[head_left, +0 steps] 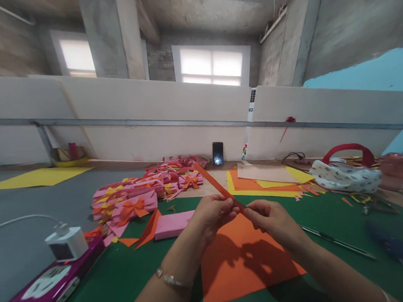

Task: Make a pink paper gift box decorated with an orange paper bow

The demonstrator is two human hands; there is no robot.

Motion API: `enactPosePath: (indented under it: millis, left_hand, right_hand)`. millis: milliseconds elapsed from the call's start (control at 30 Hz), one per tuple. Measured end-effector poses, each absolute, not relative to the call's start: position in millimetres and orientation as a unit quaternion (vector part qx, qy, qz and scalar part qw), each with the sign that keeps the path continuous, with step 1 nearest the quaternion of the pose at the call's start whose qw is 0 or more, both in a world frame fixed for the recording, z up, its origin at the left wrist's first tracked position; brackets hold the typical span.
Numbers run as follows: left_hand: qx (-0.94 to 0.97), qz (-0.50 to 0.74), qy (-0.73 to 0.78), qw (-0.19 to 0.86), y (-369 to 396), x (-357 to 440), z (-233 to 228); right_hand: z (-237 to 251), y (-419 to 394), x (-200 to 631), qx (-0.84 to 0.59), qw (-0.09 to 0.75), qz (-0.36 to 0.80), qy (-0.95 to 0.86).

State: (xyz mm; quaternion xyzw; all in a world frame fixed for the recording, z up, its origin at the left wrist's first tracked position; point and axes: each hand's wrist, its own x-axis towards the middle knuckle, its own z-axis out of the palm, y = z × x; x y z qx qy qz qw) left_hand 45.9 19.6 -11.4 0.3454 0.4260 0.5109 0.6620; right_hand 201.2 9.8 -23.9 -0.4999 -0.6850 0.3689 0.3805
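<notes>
Both hands meet above the orange sheet (242, 253) on the green worktop (328, 211). Left hand (212, 214) and right hand (272, 219) each pinch the near end of a narrow orange paper strip (215, 184); fingers pressed together on it, the two pinches just beside each other. The strip runs from the fingers up and away to the left, tilted, its far end free in the air. Pink block (173, 224) lies left of the left hand. Pile of pink pieces with orange bows (136, 200) further left. Yellow and orange sheets (258, 184) behind. Metal rod (337, 242) right of the right hand.
</notes>
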Motion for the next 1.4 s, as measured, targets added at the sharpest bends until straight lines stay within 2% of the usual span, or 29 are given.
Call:
enactPosePath:
  millis: [233, 433, 667, 1400]
  left_hand:
    - [0.353, 0.517, 0.432, 0.649, 21.7, 45.3, -13.4]
    - [0.384, 0.525, 0.434, 0.624, 20.9, 45.2, -14.7]
    - [0.419, 0.52, 0.426, 0.611, 19.1, 45.6, -13.1]
    - [0.379, 0.506, 0.399, 0.664, 15.1, 53.9, -13.9]
  right_hand:
    - [-21.2, 8.1, 202.4, -0.484, 0.381, 0.352, -0.705]
    - [-25.0, 9.2, 206.3, -0.497, 0.371, 0.286, -0.731]
    - [-23.1, 9.3, 202.9, -0.483, 0.387, 0.33, -0.713]
    - [-25.7, 10.2, 204.7, -0.483, 0.402, 0.3, -0.718]
